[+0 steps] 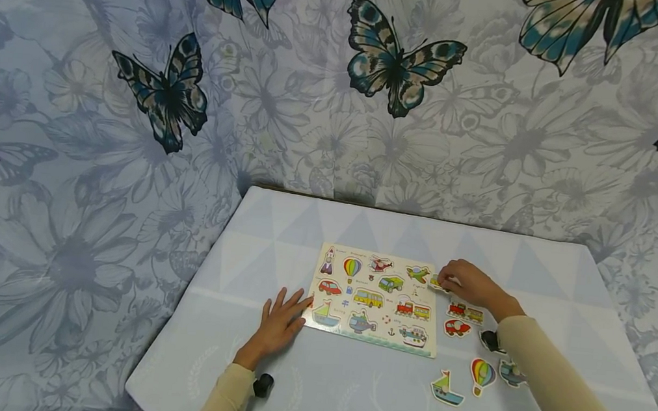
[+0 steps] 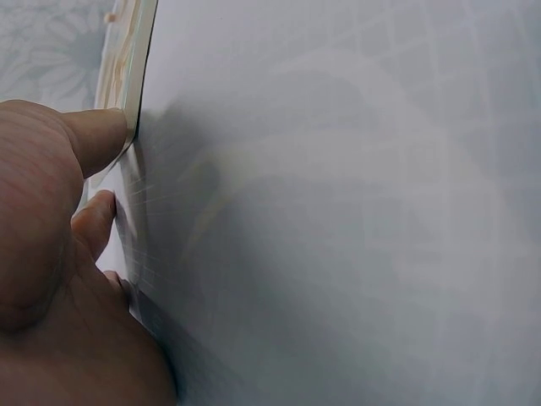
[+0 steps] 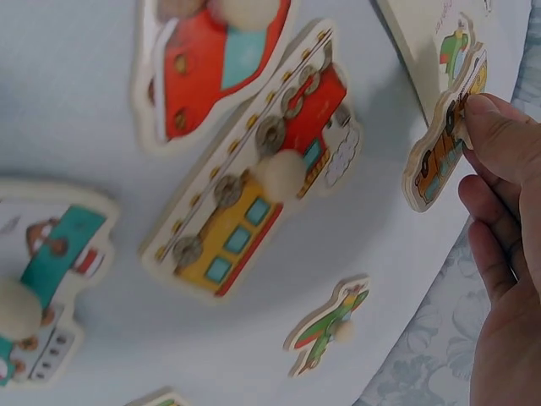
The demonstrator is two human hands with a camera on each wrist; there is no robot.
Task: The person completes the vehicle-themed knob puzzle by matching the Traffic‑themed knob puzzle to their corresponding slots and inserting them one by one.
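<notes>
Right wrist: right grip (image 1: 475, 285) pinches the bus (image 3: 433, 165) by the board's (image 3: 425, 38) edge; left grip (image 1: 279, 324), spread, touches the board; placing seems the step, next calling for careful alignment

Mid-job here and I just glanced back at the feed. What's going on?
A person's right grip pinches a yellow vehicle piece beside the upper right edge of the puzzle board. The left grip, fingers spread, touches the board's left edge. The held piece isn't set in the board yet. Off the board's right side, a train piece, balloon piece and sailboat piece lie loose, among others.
</notes>
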